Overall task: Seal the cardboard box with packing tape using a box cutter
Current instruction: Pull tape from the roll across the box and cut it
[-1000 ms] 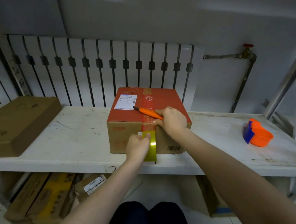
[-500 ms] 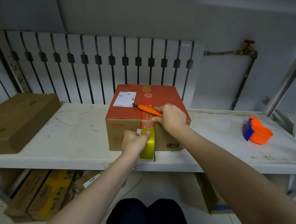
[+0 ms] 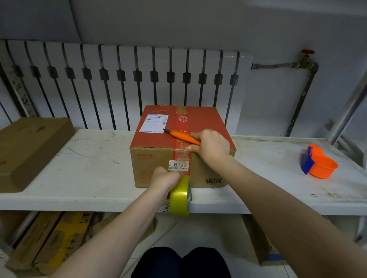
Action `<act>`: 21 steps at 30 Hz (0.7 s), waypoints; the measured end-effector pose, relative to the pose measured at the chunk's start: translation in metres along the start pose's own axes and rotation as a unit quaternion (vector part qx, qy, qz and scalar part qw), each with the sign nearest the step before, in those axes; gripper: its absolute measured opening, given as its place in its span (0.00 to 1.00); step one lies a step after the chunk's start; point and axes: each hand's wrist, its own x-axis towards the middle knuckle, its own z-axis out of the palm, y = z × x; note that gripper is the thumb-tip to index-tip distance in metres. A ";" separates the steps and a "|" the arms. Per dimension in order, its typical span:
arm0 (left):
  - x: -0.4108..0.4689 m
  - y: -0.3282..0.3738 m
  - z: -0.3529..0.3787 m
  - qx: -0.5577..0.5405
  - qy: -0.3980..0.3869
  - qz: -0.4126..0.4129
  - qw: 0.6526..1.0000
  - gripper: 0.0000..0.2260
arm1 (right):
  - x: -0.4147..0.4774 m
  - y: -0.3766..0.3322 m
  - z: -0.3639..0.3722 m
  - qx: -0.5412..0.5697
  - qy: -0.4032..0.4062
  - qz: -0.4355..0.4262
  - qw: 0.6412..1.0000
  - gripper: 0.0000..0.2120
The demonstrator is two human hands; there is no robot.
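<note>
A cardboard box (image 3: 157, 172) with a red top stands on the white shelf (image 3: 98, 175). Clear tape runs over its top and down the front face. My left hand (image 3: 163, 180) grips a yellowish tape roll (image 3: 180, 196) low in front of the box, at the shelf's front edge. My right hand (image 3: 211, 146) rests on the box's top front edge and holds an orange box cutter (image 3: 182, 136), its tip pointing left across the top. A white sticker numbered 8737 shows on the front face above the roll.
A flat brown carton (image 3: 17, 152) lies on the shelf at the left. An orange and blue tape dispenser (image 3: 317, 166) sits at the right. A white radiator (image 3: 120, 83) stands behind the shelf. More cartons (image 3: 51, 240) lie under it, beside my knees (image 3: 183, 271).
My left hand has pulled the tape roll down the front face to the shelf's edge, uncovering the numbered sticker. My right hand stays on the top edge with the cutter.
</note>
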 end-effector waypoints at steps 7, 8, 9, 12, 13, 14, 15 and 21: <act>0.000 -0.009 0.005 -0.032 0.015 0.032 0.999 0.03 | -0.003 0.003 0.001 0.015 0.008 -0.013 1.000 0.25; -0.001 -0.009 0.006 -0.039 0.019 0.035 0.998 0.03 | -0.004 0.004 0.001 0.022 0.009 -0.018 1.000 0.25; -0.002 -0.009 0.008 -0.045 0.020 0.034 0.998 0.02 | -0.006 0.005 0.001 0.030 0.010 -0.024 0.999 0.24; -0.007 -0.006 0.008 -0.053 0.020 0.023 0.998 0.03 | -0.010 0.012 -0.003 0.028 0.030 -0.036 0.999 0.18; -0.007 -0.006 0.007 -0.056 0.022 0.016 0.998 0.04 | -0.011 0.015 -0.005 0.013 0.044 -0.038 0.998 0.16; -0.008 -0.006 0.006 -0.061 0.023 0.008 0.998 0.05 | -0.014 0.017 -0.006 -0.004 0.064 -0.040 0.997 0.15; -0.008 -0.005 0.006 -0.067 0.024 0.001 0.997 0.06 | -0.017 0.019 -0.008 -0.015 0.083 -0.042 0.996 0.15; -0.007 -0.004 0.007 -0.076 0.021 -0.010 0.997 0.08 | -0.040 0.027 -0.021 0.000 0.106 -0.103 0.989 0.14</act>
